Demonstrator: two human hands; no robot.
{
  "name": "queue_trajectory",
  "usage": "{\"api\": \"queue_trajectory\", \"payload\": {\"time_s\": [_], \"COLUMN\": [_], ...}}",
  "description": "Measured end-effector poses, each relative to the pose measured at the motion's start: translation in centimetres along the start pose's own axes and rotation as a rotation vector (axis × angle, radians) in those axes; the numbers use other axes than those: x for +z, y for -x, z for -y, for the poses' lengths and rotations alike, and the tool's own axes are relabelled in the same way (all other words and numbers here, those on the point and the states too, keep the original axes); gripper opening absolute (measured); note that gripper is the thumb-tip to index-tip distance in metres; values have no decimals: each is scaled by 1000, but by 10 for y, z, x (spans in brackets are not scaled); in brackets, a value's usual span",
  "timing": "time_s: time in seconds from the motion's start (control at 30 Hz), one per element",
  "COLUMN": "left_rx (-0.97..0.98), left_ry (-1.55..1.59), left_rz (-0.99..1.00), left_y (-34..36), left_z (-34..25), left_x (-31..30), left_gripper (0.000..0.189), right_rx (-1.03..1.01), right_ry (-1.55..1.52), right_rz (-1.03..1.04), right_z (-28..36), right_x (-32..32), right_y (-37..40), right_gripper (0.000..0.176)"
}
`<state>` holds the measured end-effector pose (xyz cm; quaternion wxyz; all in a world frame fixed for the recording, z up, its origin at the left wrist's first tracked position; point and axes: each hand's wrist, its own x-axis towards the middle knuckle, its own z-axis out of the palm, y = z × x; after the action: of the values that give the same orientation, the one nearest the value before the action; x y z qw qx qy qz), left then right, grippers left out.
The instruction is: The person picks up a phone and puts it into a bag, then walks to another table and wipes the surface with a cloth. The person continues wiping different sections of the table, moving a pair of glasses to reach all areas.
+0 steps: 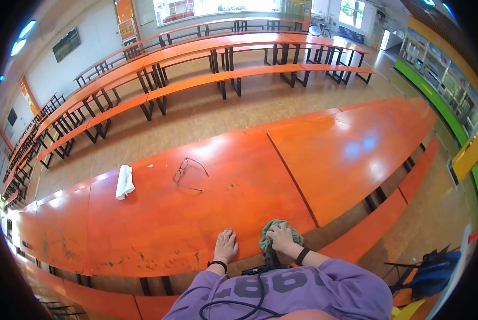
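Note:
My left hand [226, 246] rests flat on the orange tabletop [196, 224] near its front edge, fingers stretched out and holding nothing. Just to its right, my right hand [281, 238] presses on a crumpled green cloth [270, 226] at the same edge, its fingers curled over the fabric. Farther back on the table lies a pair of eyeglasses [181, 172] with the temples unfolded. Left of them is a white roll [124, 182], perhaps paper or plastic bags. Dark green smears [148, 260] mark the front left part of the tabletop.
A seam [292, 178] runs between joined table sections. Orange benches [367, 221] flank the table, close to my body on the right. Beyond the tiled floor stand more long tables [196, 50] and benches. A green counter [436, 96] is at the right, with a dark blue bag [433, 274] at lower right.

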<state>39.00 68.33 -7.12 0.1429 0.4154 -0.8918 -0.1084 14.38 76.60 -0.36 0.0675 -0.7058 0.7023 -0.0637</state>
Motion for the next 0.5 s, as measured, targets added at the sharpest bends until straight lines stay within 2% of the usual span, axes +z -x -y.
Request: {"api": "queue_trajectory", "payload": {"time_s": [0.13, 0.37, 0.5], "left_rx": [13, 9, 23], "left_ry": [10, 71, 73], "left_rz": [-21, -96, -130], "left_y": [1, -2, -1], "left_z": [3, 4, 3], "left_x": [0, 0, -2], "left_gripper": [45, 37, 34], "right_rx": [168, 268, 240], "right_ry": [-70, -82, -55], "right_rz": [-87, -92, -49], "right_z": [1, -21, -22], "right_x": [-1, 3, 0], "right_y": [-32, -92, -91], "right_gripper": [21, 18, 25]}}
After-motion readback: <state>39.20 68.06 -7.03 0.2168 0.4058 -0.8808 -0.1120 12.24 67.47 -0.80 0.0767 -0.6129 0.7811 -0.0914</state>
